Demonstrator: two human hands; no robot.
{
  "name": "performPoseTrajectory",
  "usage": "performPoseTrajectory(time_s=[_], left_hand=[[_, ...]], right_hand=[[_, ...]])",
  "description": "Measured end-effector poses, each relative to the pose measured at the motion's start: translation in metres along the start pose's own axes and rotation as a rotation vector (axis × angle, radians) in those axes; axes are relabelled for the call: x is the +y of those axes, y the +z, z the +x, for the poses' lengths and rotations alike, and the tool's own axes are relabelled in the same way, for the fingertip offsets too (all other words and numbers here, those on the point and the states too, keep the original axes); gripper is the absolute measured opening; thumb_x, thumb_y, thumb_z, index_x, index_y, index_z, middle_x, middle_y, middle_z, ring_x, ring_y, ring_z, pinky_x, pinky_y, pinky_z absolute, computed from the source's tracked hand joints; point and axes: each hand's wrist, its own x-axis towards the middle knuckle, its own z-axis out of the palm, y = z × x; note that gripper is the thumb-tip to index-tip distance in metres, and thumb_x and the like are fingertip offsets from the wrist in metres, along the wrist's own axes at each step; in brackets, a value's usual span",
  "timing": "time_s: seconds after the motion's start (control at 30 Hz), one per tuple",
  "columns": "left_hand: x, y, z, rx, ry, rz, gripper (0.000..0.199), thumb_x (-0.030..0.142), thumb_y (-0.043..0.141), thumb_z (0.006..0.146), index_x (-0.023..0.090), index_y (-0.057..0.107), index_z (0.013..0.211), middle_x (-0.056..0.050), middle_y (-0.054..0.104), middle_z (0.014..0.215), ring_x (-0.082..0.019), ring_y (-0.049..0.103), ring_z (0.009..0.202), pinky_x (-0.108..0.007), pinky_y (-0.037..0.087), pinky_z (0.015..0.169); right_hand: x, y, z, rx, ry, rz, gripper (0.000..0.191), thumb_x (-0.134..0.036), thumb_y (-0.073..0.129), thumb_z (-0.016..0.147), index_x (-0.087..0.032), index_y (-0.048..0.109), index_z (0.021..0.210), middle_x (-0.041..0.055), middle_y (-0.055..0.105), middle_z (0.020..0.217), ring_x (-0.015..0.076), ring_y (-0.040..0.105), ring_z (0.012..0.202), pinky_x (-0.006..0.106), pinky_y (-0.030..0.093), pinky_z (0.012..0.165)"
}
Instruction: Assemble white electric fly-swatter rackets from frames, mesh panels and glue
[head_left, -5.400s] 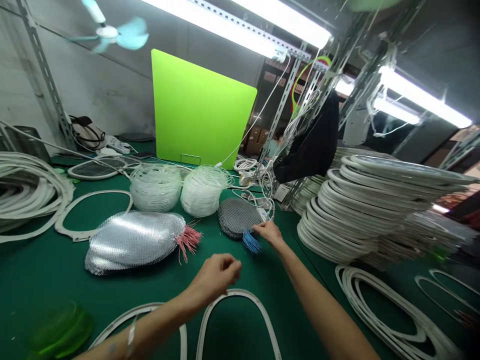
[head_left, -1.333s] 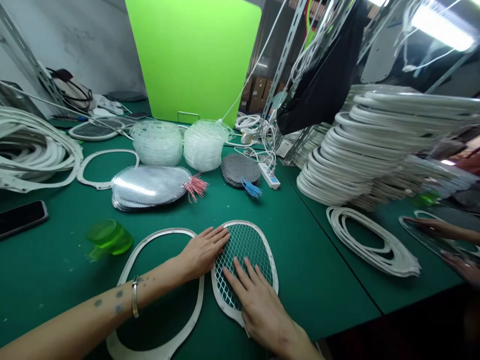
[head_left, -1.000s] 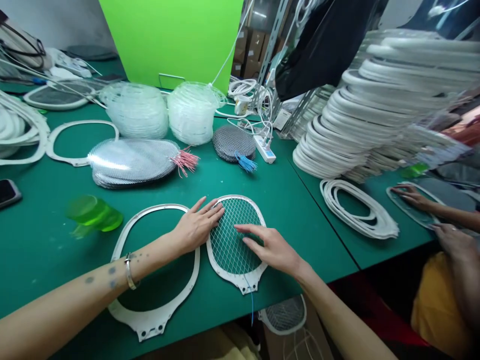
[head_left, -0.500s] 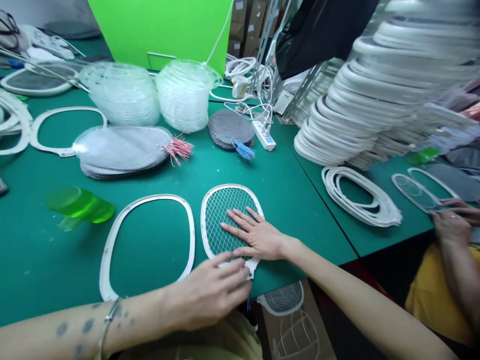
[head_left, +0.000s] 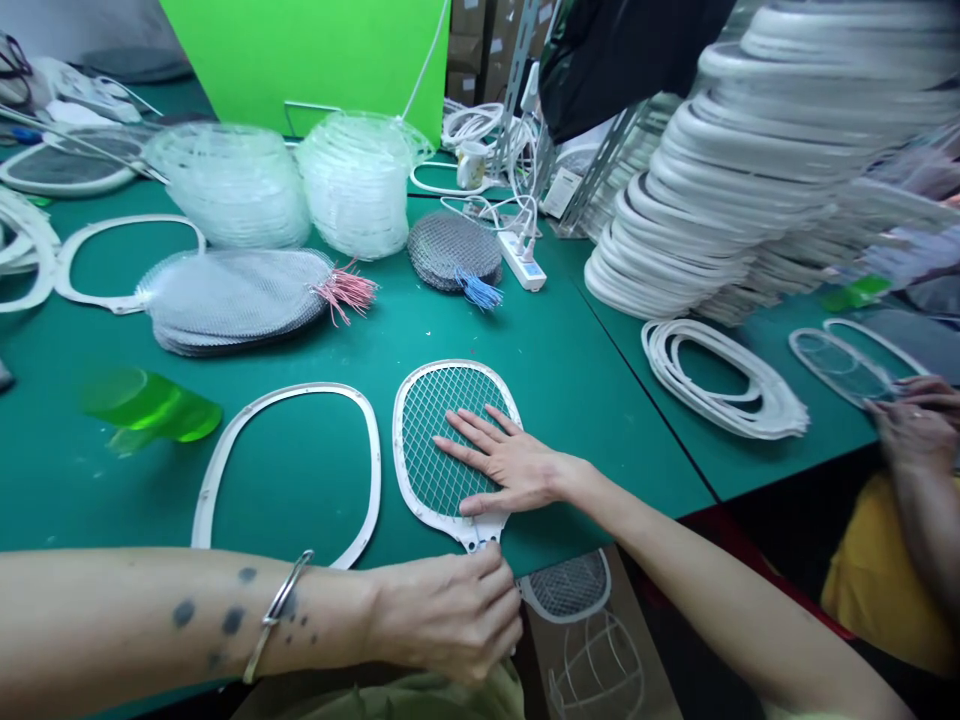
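A white oval racket frame (head_left: pixel 397 440) lies on the green mat with a diamond wire mesh (head_left: pixel 439 415) set in it. My right hand (head_left: pixel 510 465) rests flat on the mesh, fingers spread. My left hand (head_left: pixel 450 615) curls around the frame's narrow neck end, hiding it. To the left lies a second white frame (head_left: pixel 225 480), an empty ring without mesh. My left forearm covers that ring's lower part. The two frames lie side by side, apart.
A silver mesh stack with pink wires (head_left: pixel 232 300) and a dark mesh stack with blue wires (head_left: pixel 450 255) lie beyond. Tall white frame stacks (head_left: pixel 675 240) rise at right. A co-worker's hands (head_left: pixel 911 420) work at far right. A cardboard box (head_left: pixel 577 640) sits below the table edge.
My left hand has moved off the mesh and down to the frame's neck end. My right hand now lies flat on the mesh. The empty ring's lower end has gone under my forearm.
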Motion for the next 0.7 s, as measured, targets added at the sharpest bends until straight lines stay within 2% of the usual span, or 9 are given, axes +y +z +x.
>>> performPoseTrajectory(time_s=[0.1, 0.2, 0.37, 0.53, 0.6, 0.7], left_hand=[[0.005, 0.006, -0.014, 0.059, -0.056, -0.038, 0.019, 0.02, 0.051, 0.093, 0.012, 0.069, 0.093, -0.012, 0.069, 0.09, -0.023, 0.066, 0.083, -0.04, 0.052, 0.084], [0.016, 0.014, -0.026, 0.114, -0.144, -0.08, 0.02, 0.021, 0.053, 0.093, 0.01, 0.067, 0.1, -0.014, 0.07, 0.102, -0.027, 0.066, 0.098, -0.043, 0.051, 0.093], [0.029, 0.021, -0.028, 0.182, -0.28, -0.107, 0.027, 0.017, 0.045, 0.094, 0.007, 0.066, 0.107, -0.014, 0.071, 0.105, -0.026, 0.067, 0.1, -0.042, 0.053, 0.094], [0.033, 0.026, -0.014, 0.258, -0.458, -0.186, 0.029, 0.007, 0.037, 0.091, 0.007, 0.063, 0.104, -0.013, 0.071, 0.097, -0.022, 0.068, 0.088, -0.034, 0.057, 0.081], [0.034, 0.026, -0.006, 0.249, -0.592, -0.278, 0.025, 0.005, 0.037, 0.089, 0.012, 0.06, 0.095, -0.009, 0.069, 0.082, -0.018, 0.066, 0.071, -0.029, 0.056, 0.067], [0.036, 0.026, 0.003, 0.255, -0.854, -0.464, 0.018, 0.009, 0.039, 0.088, 0.019, 0.053, 0.082, -0.001, 0.06, 0.066, -0.015, 0.057, 0.053, -0.026, 0.047, 0.048]], right_hand=[[-0.001, -0.004, -0.001, -0.027, -0.001, 0.016, 0.103, -0.08, 0.048, 0.079, -0.027, 0.004, 0.156, 0.0086, -0.013, 0.161, 0.0272, -0.011, 0.148, 0.049, -0.012, 0.117], [0.0, -0.004, -0.001, -0.023, -0.007, 0.047, 0.105, -0.081, 0.049, 0.078, -0.027, 0.003, 0.156, 0.0075, -0.014, 0.161, 0.0287, -0.01, 0.148, 0.049, -0.013, 0.116], [0.005, -0.004, -0.001, -0.042, -0.045, 0.079, 0.115, -0.084, 0.053, 0.071, -0.027, -0.003, 0.155, 0.0077, -0.019, 0.16, 0.0325, -0.011, 0.148, 0.052, -0.016, 0.114], [0.003, -0.004, -0.001, -0.035, -0.025, 0.063, 0.116, -0.082, 0.055, 0.071, -0.027, -0.002, 0.156, 0.0081, -0.018, 0.16, 0.0315, -0.01, 0.148, 0.051, -0.016, 0.115], [0.002, -0.003, 0.0, -0.047, -0.01, 0.049, 0.115, -0.081, 0.056, 0.072, -0.027, -0.001, 0.156, 0.0086, -0.019, 0.16, 0.0301, -0.012, 0.148, 0.051, -0.016, 0.114], [0.003, -0.002, 0.001, -0.056, -0.009, 0.029, 0.113, -0.077, 0.057, 0.074, -0.026, -0.001, 0.156, 0.0086, -0.02, 0.159, 0.0297, -0.014, 0.148, 0.051, -0.017, 0.114]])
